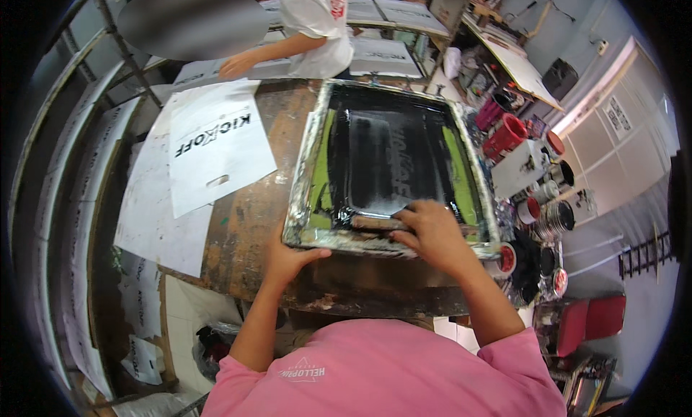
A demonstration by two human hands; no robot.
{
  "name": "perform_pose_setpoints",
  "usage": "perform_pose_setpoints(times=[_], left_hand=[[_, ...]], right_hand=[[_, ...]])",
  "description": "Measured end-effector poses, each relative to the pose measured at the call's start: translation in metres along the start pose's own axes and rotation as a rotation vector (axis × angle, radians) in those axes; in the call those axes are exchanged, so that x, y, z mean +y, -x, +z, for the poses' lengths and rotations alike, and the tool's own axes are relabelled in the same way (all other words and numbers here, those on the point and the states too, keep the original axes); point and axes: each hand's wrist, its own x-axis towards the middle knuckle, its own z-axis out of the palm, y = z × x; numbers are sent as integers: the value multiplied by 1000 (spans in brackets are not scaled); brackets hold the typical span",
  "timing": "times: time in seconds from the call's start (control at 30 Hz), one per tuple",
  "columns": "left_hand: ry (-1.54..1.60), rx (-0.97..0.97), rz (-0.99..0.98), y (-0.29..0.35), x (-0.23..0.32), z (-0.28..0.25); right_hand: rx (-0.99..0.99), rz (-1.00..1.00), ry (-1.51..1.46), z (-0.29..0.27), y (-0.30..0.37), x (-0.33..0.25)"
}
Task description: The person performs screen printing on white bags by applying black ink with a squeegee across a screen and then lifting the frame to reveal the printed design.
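Observation:
A silk-screen frame [299,193] lies on the worktable before me. Black ink covers most of its mesh, with green strips at both sides and faint lettering in the middle. My right hand [430,233] is closed around the wooden handle of a squeegee [371,222] at the frame's near end. My left hand [287,260] grips the near left corner of the frame, thumb along its front edge; its other fingers are partly hidden. Left of the frame, a white printed bag [220,139] with a cut-out handle lies over a larger white sheet [155,222].
Racks with printed white sheets [79,273] stand at the left. Ink tubs and cans, including a red bucket [504,136], crowd the right side. Across the stained wooden table [241,222], a person in a white shirt [317,28] stands near more sheets. A red chair [584,323] is at the lower right.

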Motion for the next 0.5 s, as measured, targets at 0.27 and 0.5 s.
perform_pose_setpoints(times=[0.27, 0.5], left_hand=[[-658, 143, 153, 14, -82, -4], [-682, 104, 98, 13, -79, -6]], right_hand=[[35, 31, -13, 94, 20, -3], [166, -16, 76, 114, -81, 69]])
